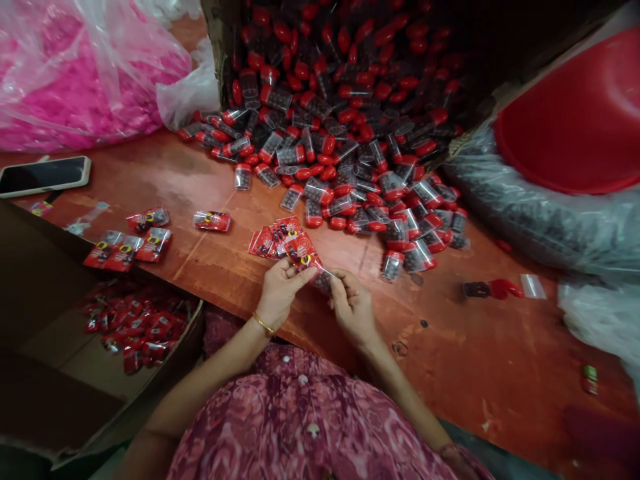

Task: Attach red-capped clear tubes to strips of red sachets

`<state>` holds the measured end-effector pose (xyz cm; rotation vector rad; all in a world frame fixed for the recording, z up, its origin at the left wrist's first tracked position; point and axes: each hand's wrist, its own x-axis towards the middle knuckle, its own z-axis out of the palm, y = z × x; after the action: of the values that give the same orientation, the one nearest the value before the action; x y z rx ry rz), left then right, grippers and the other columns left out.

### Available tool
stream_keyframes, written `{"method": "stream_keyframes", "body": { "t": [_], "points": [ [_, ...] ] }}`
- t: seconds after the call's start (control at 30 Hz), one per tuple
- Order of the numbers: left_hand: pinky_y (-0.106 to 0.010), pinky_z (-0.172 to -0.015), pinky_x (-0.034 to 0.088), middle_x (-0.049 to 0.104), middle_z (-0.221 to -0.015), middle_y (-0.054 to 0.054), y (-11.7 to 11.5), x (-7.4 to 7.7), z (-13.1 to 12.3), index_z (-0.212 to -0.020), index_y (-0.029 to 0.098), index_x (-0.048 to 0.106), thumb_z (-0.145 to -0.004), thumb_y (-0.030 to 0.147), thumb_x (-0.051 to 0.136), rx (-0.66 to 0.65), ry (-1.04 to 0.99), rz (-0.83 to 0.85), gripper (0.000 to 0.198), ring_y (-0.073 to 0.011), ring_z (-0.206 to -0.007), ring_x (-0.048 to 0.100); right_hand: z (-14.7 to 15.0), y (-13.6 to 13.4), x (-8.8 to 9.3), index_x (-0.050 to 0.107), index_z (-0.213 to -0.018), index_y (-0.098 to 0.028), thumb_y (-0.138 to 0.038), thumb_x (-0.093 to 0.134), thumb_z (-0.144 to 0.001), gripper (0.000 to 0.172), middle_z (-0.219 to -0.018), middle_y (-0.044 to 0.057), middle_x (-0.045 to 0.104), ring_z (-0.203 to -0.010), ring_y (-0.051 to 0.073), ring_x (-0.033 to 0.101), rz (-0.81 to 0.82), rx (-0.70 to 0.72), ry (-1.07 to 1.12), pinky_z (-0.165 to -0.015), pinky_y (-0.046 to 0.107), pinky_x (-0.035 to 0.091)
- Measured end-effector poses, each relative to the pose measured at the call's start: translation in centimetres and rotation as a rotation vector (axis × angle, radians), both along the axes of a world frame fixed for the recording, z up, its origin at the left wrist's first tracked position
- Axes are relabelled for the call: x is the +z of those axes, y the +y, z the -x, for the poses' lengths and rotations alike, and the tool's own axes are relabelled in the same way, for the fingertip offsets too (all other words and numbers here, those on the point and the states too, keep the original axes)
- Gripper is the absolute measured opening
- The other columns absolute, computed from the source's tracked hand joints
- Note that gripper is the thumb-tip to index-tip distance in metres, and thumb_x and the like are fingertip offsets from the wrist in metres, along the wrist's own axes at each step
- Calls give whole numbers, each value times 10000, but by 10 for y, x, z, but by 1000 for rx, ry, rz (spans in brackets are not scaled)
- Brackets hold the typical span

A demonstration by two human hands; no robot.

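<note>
Widest of all, the red-brown table (210,180), scuffed, carrying nearly everything. On its far side, the heap of red-capped vials (350,127), spilling out of a dark carton toward the near edge. Left of the heap, a bulging clear bag of pink pieces (75,80). Right of the heap, a red basin (575,113) sitting on a grey plastic sack (540,213). Well to the near left of the heap, lower than the table top, an open cardboard box (193,333) with a layer of red wrapped packs in its bottom. Far left of the heap, by the table's left edge, a dark phone (45,175), face up. Between phone and heap, a small cluster of wrapped packs (127,243) lying flat, and one single pack (212,221) apart from them, closer to the heap. Just in front of the heap's near edge, the left hand (280,293), fingers curled and pressed onto a fan of red printed wrappers (280,239), thumb on top. Close beside it, the right hand (353,308), fingers pinching a clear vial (323,278), held just above the table between both hands. On the left wrist, a thin gold bangle (263,324). Right of the heap's near edge, loose on the table, a red cap with a dark bit (493,289) beside it.
</note>
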<state>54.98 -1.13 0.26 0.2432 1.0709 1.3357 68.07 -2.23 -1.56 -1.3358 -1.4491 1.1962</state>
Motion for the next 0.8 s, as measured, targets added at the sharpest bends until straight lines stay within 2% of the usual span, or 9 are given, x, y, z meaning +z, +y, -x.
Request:
{"method": "stream_keyframes", "body": {
  "t": [0.07, 0.23, 0.33, 0.43, 0.6, 0.7, 0.8],
  "points": [
    [-206, -676, 452, 685, -702, 17, -1, 0, -4, -765, 136, 633, -436, 198, 845, 49, -36, 11, 396, -75, -632, 600, 5, -3, -2, 599, -933, -191, -375, 473, -868, 233, -528, -58, 486, -413, 77, 420, -21, -54, 14, -408, 202, 363],
    [-172, -572, 429, 676, -680, 35, -3, 3, -10, -759, 150, 626, -429, 258, 853, 75, -167, 72, 415, -56, -571, 586, 20, -7, -4, 557, -867, -184, -421, 464, -862, 255, -562, -61, 521, -370, 57, 409, 114, -129, 277, -383, 199, 380],
    [-203, -632, 467, 683, -685, 22, -4, 4, -9, -758, 158, 625, -438, 327, 850, 82, -184, 91, 426, -80, -601, 615, 20, -4, -2, 557, -893, -181, -421, 481, -854, 254, -487, -87, 470, -366, 58, 412, 89, -171, 282, -395, 191, 380],
    [-225, -681, 481, 686, -684, 10, -1, 3, -5, -721, 153, 622, -431, 382, 846, 92, -125, 96, 432, -94, -623, 632, 15, 0, 1, 570, -936, -176, -414, 490, -847, 267, -467, -91, 468, -367, 60, 419, 60, -164, 200, -390, 187, 369],
    [-202, -594, 445, 668, -621, 17, 5, -4, 2, -668, 138, 647, -450, 392, 832, 50, 73, 37, 383, -69, -539, 577, 11, 1, 2, 581, -956, -174, -414, 490, -843, 281, -472, -86, 480, -373, 63, 434, 65, -96, 135, -395, 193, 376],
    [-197, -587, 432, 655, -582, 13, 5, -7, -1, -606, 124, 652, -460, 353, 831, 52, 169, 2, 326, -61, -528, 552, 15, 0, 0, 573, -937, -174, -423, 483, -846, 280, -451, -93, 460, -365, 66, 435, 76, -132, 172, -396, 195, 383],
    [-197, -583, 441, 656, -584, 16, 1, -7, -7, -622, 128, 659, -432, 346, 841, 136, 143, 23, 342, -62, -530, 555, 21, -2, -2, 558, -911, -181, -428, 483, -848, 266, -464, -92, 469, -366, 64, 440, 55, -192, 219, -396, 192, 384]
  ]
}}
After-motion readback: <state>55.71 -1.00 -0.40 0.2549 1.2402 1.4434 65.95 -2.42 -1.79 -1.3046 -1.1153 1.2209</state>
